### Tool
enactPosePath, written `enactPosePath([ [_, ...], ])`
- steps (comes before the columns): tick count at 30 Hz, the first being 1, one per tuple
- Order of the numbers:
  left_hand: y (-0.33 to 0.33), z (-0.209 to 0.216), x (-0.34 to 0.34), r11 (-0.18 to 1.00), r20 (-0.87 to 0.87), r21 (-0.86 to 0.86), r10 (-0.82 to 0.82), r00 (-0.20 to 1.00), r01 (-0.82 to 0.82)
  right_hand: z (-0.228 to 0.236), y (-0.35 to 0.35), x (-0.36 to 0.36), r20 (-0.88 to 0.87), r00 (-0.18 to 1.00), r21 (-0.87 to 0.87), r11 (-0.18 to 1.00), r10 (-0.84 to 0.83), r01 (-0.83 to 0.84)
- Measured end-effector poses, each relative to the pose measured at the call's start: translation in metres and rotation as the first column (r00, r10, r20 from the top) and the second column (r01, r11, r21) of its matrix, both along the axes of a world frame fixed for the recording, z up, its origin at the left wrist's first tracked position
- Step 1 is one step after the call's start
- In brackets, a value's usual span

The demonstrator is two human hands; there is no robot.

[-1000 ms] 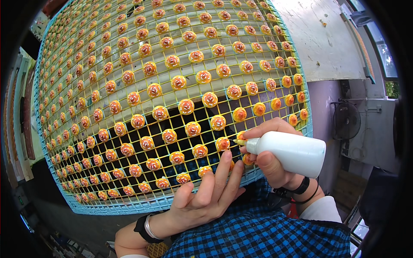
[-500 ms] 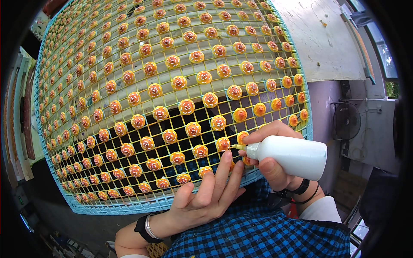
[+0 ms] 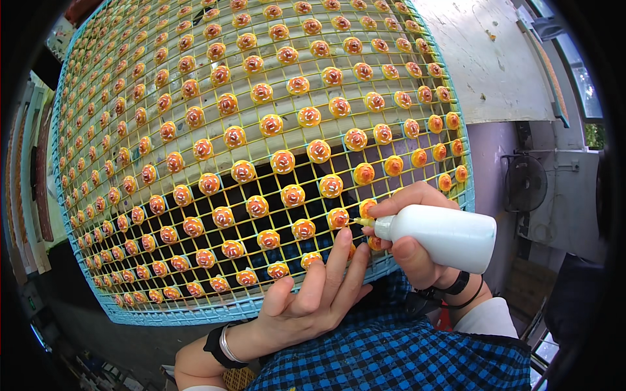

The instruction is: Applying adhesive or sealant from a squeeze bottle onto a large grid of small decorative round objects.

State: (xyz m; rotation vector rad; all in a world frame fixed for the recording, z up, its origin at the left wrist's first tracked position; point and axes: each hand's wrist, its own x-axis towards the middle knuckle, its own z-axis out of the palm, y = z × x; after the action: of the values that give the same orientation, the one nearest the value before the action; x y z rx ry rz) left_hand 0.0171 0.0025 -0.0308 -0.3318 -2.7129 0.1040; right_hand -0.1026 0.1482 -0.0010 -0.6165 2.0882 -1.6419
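My right hand (image 3: 417, 251) is wrapped round a white squeeze bottle (image 3: 447, 238), tilted so its yellow nozzle points left. The nozzle tip is at the right side of a small orange-and-yellow rosette-like piece (image 3: 338, 218); whether it touches cannot be told. My left hand (image 3: 319, 287) has its fingers stretched out at the near edge of a yellow wire grid rack (image 3: 215, 324) with a light-blue rim, the fingertips just below that piece. Rows of similar pieces sit on the grid, most with white dashes. A few toward the right, such as an orange piece (image 3: 364, 174), show no white marks.
Pale boards (image 3: 222, 107) lie beneath the far part of the rack. At the upper right is a whitish tabletop (image 3: 486, 65); a dark fan (image 3: 525, 182) stands beyond the rack's right side. A blue-and-black checked garment (image 3: 391, 345) covers my lap by the near rim.
The bottle and its nozzle tip have shifted very slightly beside the same piece. My left hand and the rack stay in place.
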Motion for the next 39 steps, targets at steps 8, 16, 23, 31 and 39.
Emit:
enactPosePath([
  [8, 0.0011, -0.0005, -0.0004, 1.000, -0.008, 0.006, 0.009, 1.000, -0.009, -0.0005, -0.0028, -0.0003, -0.025, 1.000, -0.037, 0.999, 0.014, -0.015],
  [16, 0.0017, -0.0010, -0.0009, 1.000, -0.011, 0.024, 0.017, 1.000, -0.017, 0.0004, -0.0045, -0.0021, -0.096, 0.994, 0.000, 0.998, 0.059, -0.060],
  [23, 0.0024, -0.0015, -0.0008, 0.999, -0.016, 0.031, 0.021, 1.000, -0.020, -0.0002, -0.0029, -0.0027, -0.121, 0.989, -0.013, 0.996, 0.081, -0.083],
  [31, 0.0020, -0.0009, -0.0010, 0.999, -0.018, 0.035, 0.015, 1.000, -0.015, 0.0011, -0.0019, -0.0042, -0.131, 0.985, 0.006, 0.994, 0.109, -0.109],
  [39, 0.0018, -0.0010, -0.0016, 1.000, -0.020, 0.027, 0.014, 1.000, -0.014, 0.0018, -0.0007, -0.0033, -0.101, 0.991, -0.004, 0.997, 0.082, -0.083],
])
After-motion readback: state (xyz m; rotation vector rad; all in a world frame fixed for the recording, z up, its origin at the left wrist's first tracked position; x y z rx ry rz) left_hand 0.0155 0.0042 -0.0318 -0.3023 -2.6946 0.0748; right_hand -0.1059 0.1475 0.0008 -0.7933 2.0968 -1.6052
